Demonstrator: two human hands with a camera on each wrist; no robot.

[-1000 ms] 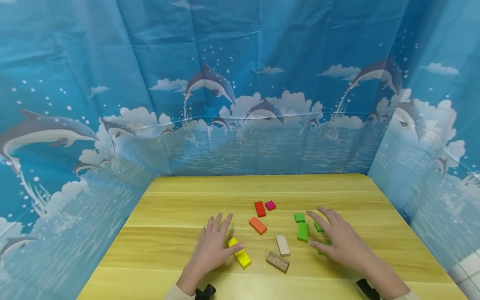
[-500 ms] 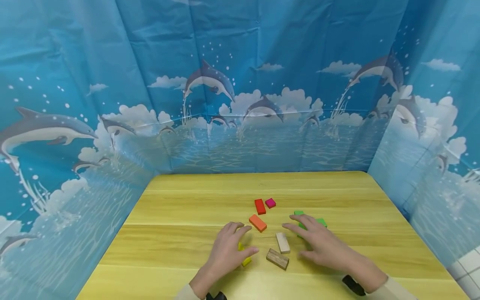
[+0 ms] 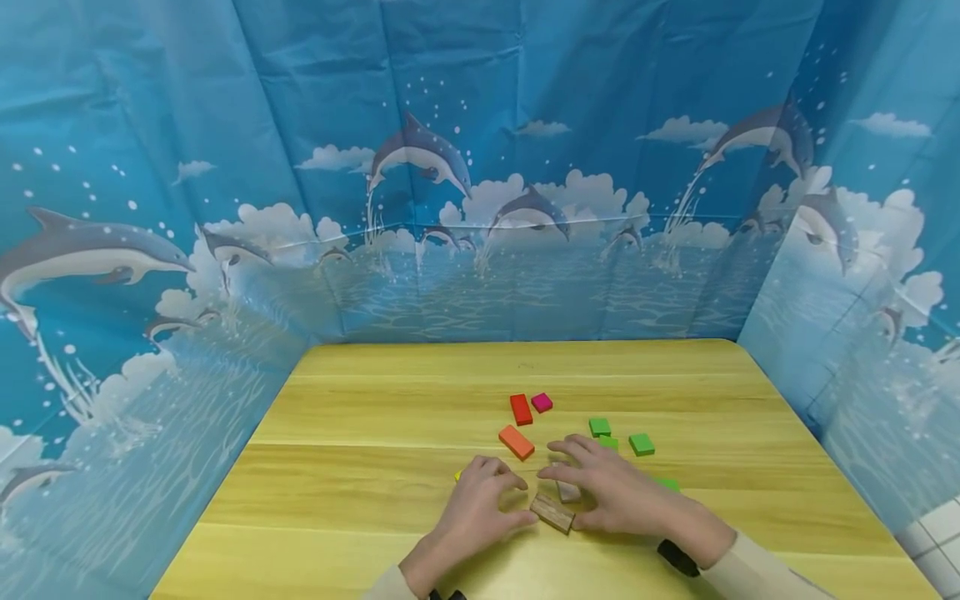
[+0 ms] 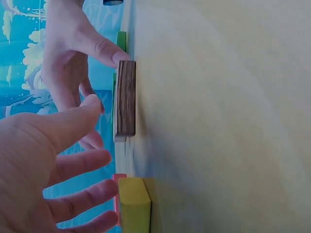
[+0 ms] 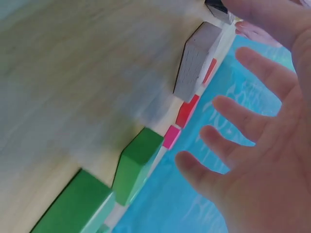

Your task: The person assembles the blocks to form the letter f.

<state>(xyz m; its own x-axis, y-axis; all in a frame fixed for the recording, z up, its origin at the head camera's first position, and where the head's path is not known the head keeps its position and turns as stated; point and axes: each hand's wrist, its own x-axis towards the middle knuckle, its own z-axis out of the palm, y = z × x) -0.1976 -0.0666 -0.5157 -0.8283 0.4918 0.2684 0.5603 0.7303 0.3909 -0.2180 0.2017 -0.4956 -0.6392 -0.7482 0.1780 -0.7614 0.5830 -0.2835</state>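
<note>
A brown wood-grained block [image 3: 552,512] lies on the table between the two hands. My left hand [image 3: 483,508] hovers at its left end, thumb tip close to the corner and fingers loosely bent with nothing in them. At the other end is my right hand [image 3: 615,492], its thumb tip right at the brown block in the left wrist view. The right hand's fingers arch over a pale wooden block [image 5: 199,60], partly hidden by them in the head view. Beneath the left hand, a yellow block [image 4: 135,206] is mostly covered in the head view.
Beyond the hands lie an orange block [image 3: 517,442], a red block [image 3: 521,409] and a small magenta block [image 3: 542,402]. Several green blocks, one a small square [image 3: 641,444], are on the right. A blue dolphin-print curtain [image 3: 480,292] hangs around the table [image 3: 337,483].
Both hands have moved inward, from over the yellow block and the green blocks to the two ends of the brown block. The blocks appear to lie where they were.
</note>
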